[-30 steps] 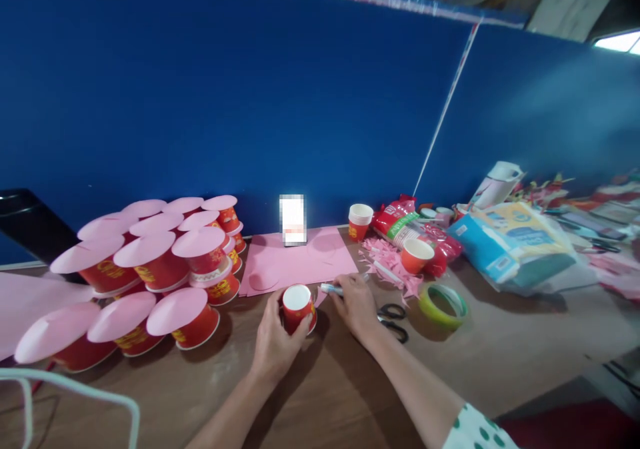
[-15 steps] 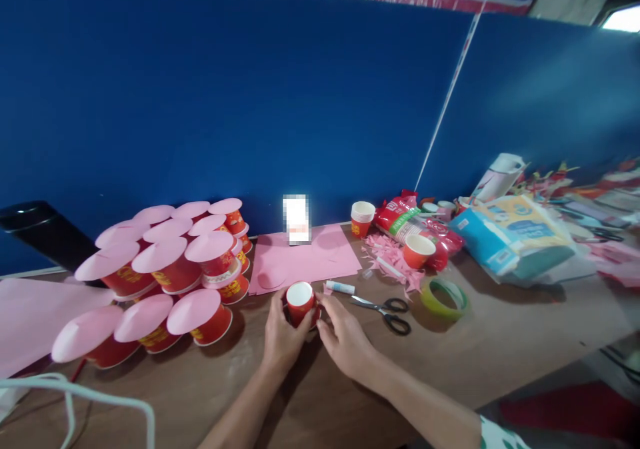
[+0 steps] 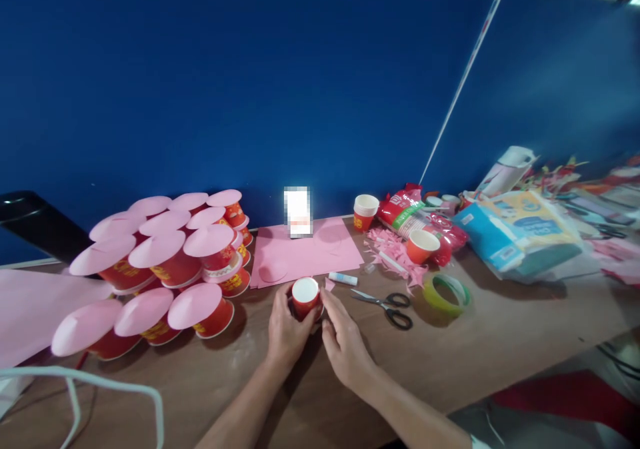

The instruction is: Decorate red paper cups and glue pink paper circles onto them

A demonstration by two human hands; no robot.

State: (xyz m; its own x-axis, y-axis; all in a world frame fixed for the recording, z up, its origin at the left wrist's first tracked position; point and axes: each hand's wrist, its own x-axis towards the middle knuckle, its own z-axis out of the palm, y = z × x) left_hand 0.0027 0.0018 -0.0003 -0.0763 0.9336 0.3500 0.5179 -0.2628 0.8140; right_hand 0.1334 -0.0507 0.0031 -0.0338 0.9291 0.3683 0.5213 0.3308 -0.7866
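Observation:
A red paper cup (image 3: 303,310) with a white inside stands mouth up between my hands, just in front of the pink paper sheets. My left hand (image 3: 290,329) wraps around its left side, thumb across the front. On the other side my right hand (image 3: 345,342) is curved against the cup, fingers close together at its right edge; the exact contact is partly hidden. A glue stick (image 3: 343,278) lies just beyond my right fingers, with a small pink scrap beside it. Scissors (image 3: 387,308) with black handles rest to the right.
Upturned red cups topped with pink paper cones (image 3: 195,306) stand in rows at left. Pink sheets (image 3: 335,262) lie at the back below a blurred-out bright object. Toward the right are stacked cups (image 3: 365,212), a single cup (image 3: 423,246), pink scraps, green tape (image 3: 445,296) and a blue-white pack (image 3: 520,229).
The view has tilted and shifted slightly. Both hands stay around the cup; my right fingers have straightened a little along its side.

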